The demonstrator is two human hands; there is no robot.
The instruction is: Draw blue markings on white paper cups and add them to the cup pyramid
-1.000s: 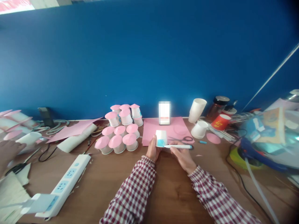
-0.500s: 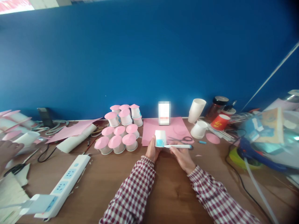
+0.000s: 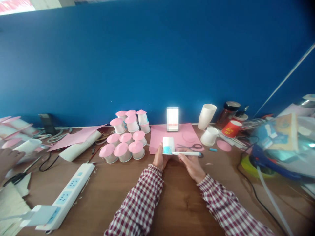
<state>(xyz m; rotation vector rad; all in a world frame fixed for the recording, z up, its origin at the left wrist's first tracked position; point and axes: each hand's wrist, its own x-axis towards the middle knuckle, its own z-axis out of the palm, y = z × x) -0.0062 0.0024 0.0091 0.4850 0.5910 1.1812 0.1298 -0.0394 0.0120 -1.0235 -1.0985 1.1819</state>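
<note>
My left hand (image 3: 160, 158) is closed around a white paper cup (image 3: 168, 141), which is upside down and has a blue patch low on its side. In my right hand (image 3: 192, 164) is a white marker (image 3: 188, 153), its tip at the right edge of the blue patch. Whether the tip presses on the cup I cannot tell. Behind both hands lies a sheet of pink paper (image 3: 157, 134) with scissors (image 3: 195, 146) on it. A blue marker cap (image 3: 213, 150) rests on the table to the right.
Several cups with pink cone tops (image 3: 123, 149) stand to the left. A power strip (image 3: 66, 193) lies front left. White cups (image 3: 209, 136), a red cup (image 3: 231, 128) and a blue glue gun (image 3: 273, 165) are on the right. Another person's hand (image 3: 9, 160) shows at far left.
The marker and the cup have shifted very slightly left and up, with the marker tip still by the blue patch. Otherwise the scene looks the same.
</note>
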